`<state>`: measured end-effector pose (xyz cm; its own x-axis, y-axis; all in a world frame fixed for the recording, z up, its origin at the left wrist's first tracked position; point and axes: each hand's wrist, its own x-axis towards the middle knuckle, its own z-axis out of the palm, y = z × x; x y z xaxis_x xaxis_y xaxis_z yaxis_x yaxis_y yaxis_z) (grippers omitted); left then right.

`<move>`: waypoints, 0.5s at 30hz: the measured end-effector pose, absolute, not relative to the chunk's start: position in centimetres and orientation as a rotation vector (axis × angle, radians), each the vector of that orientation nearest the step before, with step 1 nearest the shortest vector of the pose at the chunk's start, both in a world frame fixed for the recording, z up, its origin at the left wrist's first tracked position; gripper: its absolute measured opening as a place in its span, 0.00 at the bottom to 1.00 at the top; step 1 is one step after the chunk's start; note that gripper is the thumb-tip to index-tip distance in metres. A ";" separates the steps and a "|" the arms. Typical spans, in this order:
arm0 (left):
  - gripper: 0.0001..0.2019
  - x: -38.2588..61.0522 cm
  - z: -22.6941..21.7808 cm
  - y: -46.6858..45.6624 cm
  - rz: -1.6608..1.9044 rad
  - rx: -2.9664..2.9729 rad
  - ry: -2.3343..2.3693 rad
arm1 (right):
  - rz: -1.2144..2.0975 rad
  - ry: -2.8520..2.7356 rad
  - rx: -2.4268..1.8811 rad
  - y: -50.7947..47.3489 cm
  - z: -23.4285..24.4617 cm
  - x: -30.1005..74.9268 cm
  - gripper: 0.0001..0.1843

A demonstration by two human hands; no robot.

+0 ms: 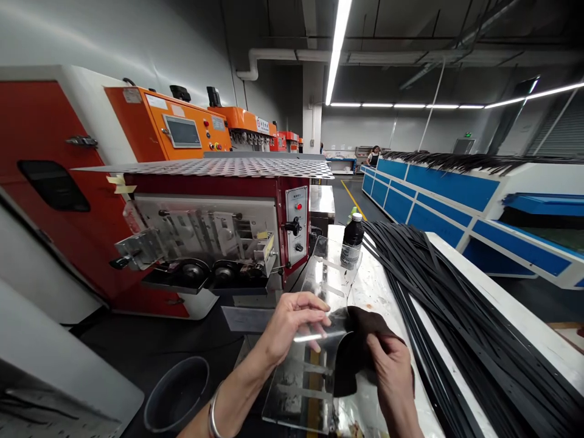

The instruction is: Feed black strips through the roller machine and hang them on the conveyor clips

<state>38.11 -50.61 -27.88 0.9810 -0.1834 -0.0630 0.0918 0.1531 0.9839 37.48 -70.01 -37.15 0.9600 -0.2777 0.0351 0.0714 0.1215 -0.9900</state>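
My left hand [292,322], with a silver bangle at the wrist, is closed on the edge of a clear plastic plate [337,325]. Some of its fingers show through the plate. My right hand [395,368] pinches a dark brown cloth [365,334] between thumb and fingers. The cloth hangs in folds against the right side of the plate. Below both hands lies a larger clear panel [292,392], smudged and streaked, over the white worktable [376,283]. A dark bottle with a white cap [353,240] stands beyond the hands.
Long black strips [438,286] lie heaped along the table's right side. At left stands a dark red machine [292,231] with rollers and knobs, a perforated sheet [241,166] on top. A dark bucket [177,395] sits on the floor. A person [373,157] is far off.
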 end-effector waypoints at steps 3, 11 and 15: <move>0.10 38.0 -28.3 -51.1 -0.180 1.440 -0.088 | -0.306 0.049 -1.544 -68.7 -36.0 37.7 0.20; 0.09 38.0 -29.6 -51.7 -0.174 1.417 -0.124 | -0.176 0.091 -1.355 -67.6 -35.8 38.0 0.25; 0.09 38.4 -29.4 -51.4 -0.192 1.381 -0.109 | 0.007 0.173 -1.135 -68.4 -36.7 38.5 0.22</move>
